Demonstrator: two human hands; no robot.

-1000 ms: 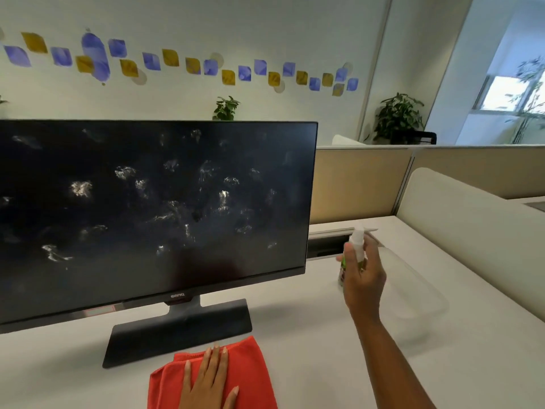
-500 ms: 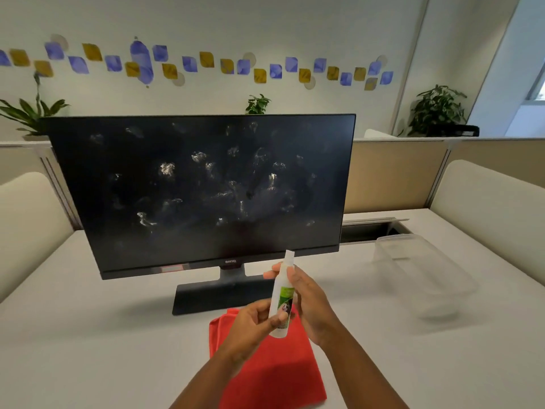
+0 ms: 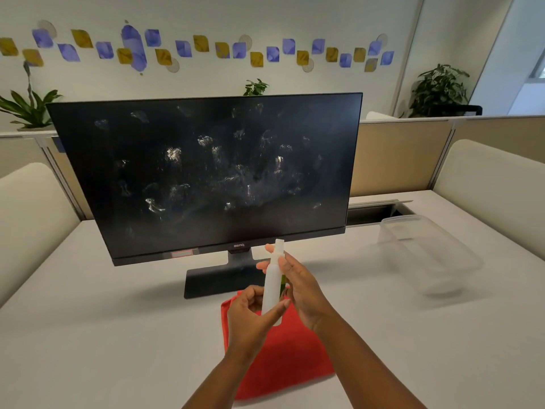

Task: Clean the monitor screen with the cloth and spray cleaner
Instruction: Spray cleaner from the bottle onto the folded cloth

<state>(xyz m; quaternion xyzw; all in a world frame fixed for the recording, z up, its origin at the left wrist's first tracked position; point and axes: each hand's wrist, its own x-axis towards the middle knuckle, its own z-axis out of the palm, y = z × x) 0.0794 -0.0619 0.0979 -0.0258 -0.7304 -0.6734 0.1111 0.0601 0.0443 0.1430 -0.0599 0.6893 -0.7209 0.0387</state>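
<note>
Both hands have raised the spray bottle (image 3: 272, 283) slightly; left hand (image 3: 253, 315) grips its base, right hand (image 3: 300, 286) its neck, above the red cloth (image 3: 283, 358).

The monitor (image 3: 206, 175) stood upright, its dark screen smeared. The white spray bottle (image 3: 272, 283) was held upright above the red cloth (image 3: 283, 361).

Both forearms run off the bottom edge. The red cloth (image 3: 283, 361) is partly hidden beneath them. The clear plastic container (image 3: 427, 255), right of centre, is motion-blurred; its contents cannot be told.
</note>
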